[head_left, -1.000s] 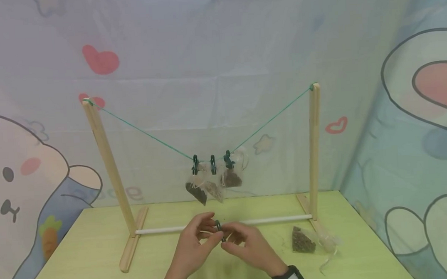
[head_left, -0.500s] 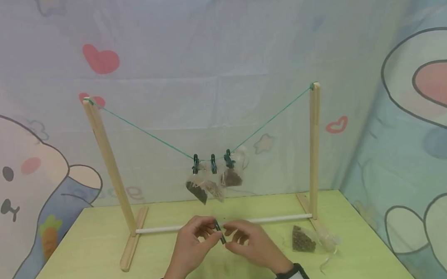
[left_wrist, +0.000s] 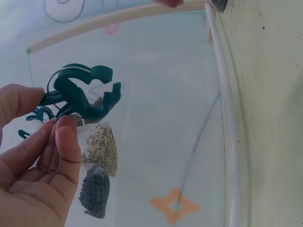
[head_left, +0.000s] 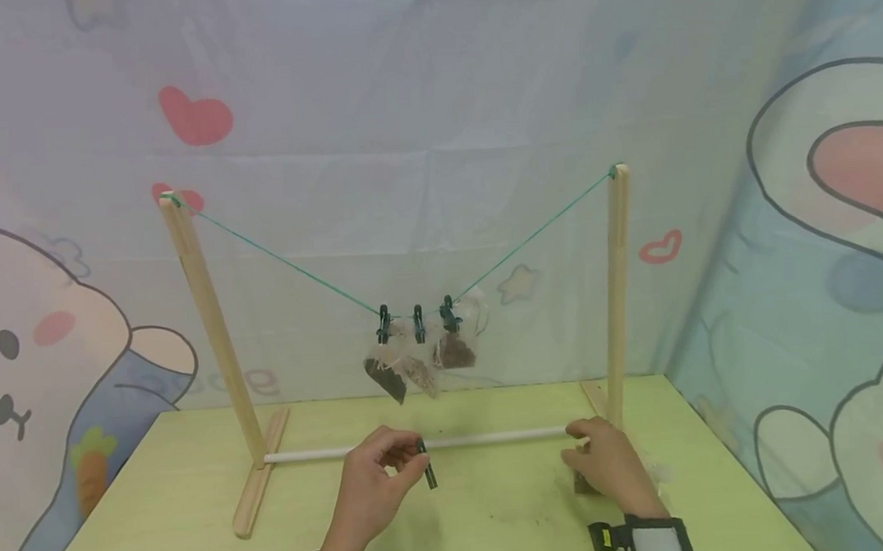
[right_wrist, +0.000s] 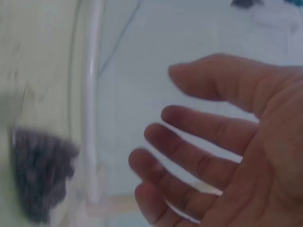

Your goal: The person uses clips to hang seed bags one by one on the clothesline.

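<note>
My left hand (head_left: pixel 376 480) pinches a dark green plastic spring clip (head_left: pixel 426 465) between thumb and fingers, above the table. In the left wrist view the clip's handles lie at the fingertips, and its curved jaws point away with a small gap at their tips. Over the right side of the table, my right hand (head_left: pixel 612 464) has spread, gently bent fingers and holds nothing. It partly hides a clear bag of dark brown pieces (head_left: pixel 584 483). The right wrist view, blurred, has this bag (right_wrist: pixel 40 172) apart from the fingers.
A green string (head_left: pixel 293 267) sags between two wooden posts (head_left: pixel 210 318). Clips (head_left: pixel 383 323) on it hold several small clear bags (head_left: pixel 455 353) of dark or pale pieces. A white rod (head_left: pixel 493 439) joins the posts' feet on the yellow-green table (head_left: pixel 170 509).
My right hand has left the clip and moved right, over the bag on the table. The left hand keeps the clip in nearly the same place. The hanging bags stay put.
</note>
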Available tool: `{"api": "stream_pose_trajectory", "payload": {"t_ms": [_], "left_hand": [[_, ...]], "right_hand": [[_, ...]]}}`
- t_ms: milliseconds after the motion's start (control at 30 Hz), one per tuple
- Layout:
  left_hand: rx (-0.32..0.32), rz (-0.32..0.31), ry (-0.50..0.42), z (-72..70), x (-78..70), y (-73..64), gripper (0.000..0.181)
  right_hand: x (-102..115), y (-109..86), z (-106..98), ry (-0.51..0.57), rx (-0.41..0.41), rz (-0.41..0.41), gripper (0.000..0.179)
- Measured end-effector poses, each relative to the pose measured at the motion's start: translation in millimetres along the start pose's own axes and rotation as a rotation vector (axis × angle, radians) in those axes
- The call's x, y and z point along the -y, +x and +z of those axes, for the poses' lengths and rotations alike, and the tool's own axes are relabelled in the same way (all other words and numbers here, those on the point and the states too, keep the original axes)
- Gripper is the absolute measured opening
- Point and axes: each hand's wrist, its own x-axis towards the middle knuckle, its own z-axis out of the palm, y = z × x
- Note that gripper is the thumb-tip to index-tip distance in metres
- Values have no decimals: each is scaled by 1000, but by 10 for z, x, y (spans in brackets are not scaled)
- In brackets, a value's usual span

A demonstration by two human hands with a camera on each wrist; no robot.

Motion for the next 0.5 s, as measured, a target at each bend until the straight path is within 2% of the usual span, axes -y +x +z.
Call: {"api": "stream_pose_trajectory", "payload": {"t_ms": [100, 267, 400, 500], "left_hand": [[-5, 8, -3, -2, 2, -6, 13], [-8, 12, -5, -1, 17, -11, 12], [-11, 20, -1, -3, 16, -16, 12], [-16, 25, 3, -3, 12, -17, 12]], "right_hand": [[-205, -4, -90, -46, 6, 103, 41], [-444, -52, -197, -43, 94, 277, 55], [-511, -114, -228, -12, 136, 356, 35], [-499, -149, -250, -12, 139, 401, 31]]}}
